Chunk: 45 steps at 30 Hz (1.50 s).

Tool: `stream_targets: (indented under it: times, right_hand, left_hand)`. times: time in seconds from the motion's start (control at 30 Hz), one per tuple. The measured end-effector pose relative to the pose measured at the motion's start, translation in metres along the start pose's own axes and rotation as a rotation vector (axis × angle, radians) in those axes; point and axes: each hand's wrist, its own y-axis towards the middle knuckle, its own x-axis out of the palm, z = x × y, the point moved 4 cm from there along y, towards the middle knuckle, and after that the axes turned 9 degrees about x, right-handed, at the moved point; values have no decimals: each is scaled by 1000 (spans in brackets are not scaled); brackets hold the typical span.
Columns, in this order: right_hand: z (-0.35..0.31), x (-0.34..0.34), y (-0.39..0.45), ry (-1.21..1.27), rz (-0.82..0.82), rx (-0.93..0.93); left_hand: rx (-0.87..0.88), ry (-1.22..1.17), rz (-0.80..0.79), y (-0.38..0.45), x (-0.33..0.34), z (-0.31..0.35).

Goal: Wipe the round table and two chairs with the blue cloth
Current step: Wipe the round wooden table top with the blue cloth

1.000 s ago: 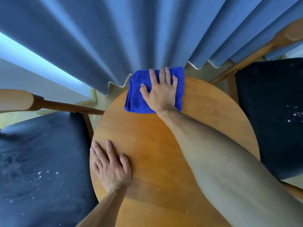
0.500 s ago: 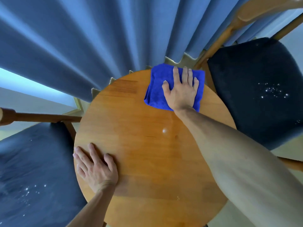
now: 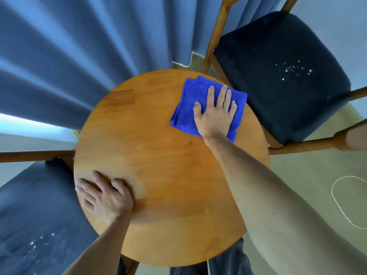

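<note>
Right hand (image 3: 215,114) flat, fingers straight, pressing blue cloth (image 3: 190,102) near worktop (image 3: 158,155) far-right edge. Left hand (image 3: 105,197) flat, bracing near-left edge, holding nothing. Best: even palm pressure, overlapping passes; both chairs unwiped.

cloth (image 3: 200,105) on table (image 3: 158,175), chairs (image 3: 278,76) flanking

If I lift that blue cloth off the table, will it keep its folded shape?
Probably not: the blue cloth looks like soft, folded terry, so it would likely droop and unfold. Under the flat right hand it should slide easily on the smooth round table.
</note>
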Motion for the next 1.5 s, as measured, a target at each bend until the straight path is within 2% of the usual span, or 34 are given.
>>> stream_targets:
  times: [0.1,0.27,0.33,0.43,0.63,0.7,0.8,0.9,1.07,1.33,1.5]
  right_hand:
    - [4,-2,-10,-12,-15,-9]
    - [15,-3,-23,5,-30,-48]
    - [24,-3,-31,6,-22,-65]
    - [31,-4,-38,1,-22,-100]
    - [21,-1,-19,7,-8,-104]
    - [9,-4,3,28,-48,-127]
    - [0,-7,52,-2,-74,-184]
    - [-2,-8,74,-8,-40,-217]
    - [0,-6,77,36,21,-210]
    - [2,-7,67,32,11,-196]
    - [36,-5,40,57,43,-64]
  left_hand:
    - [38,15,-34,3,-4,18]
    - [318,-44,-100,20,4,123]
    - [352,-52,-106,31,12,161]
    - [334,-60,-65,39,23,184]
    - [357,-67,43,38,36,181]
    - [319,-88,50,39,38,177]
    - [360,-76,74,38,41,180]
    - [340,-86,91,44,44,177]
    - [348,-56,108,45,46,177]
    - [339,-50,104,41,41,180]
    - [350,-43,86,36,36,184]
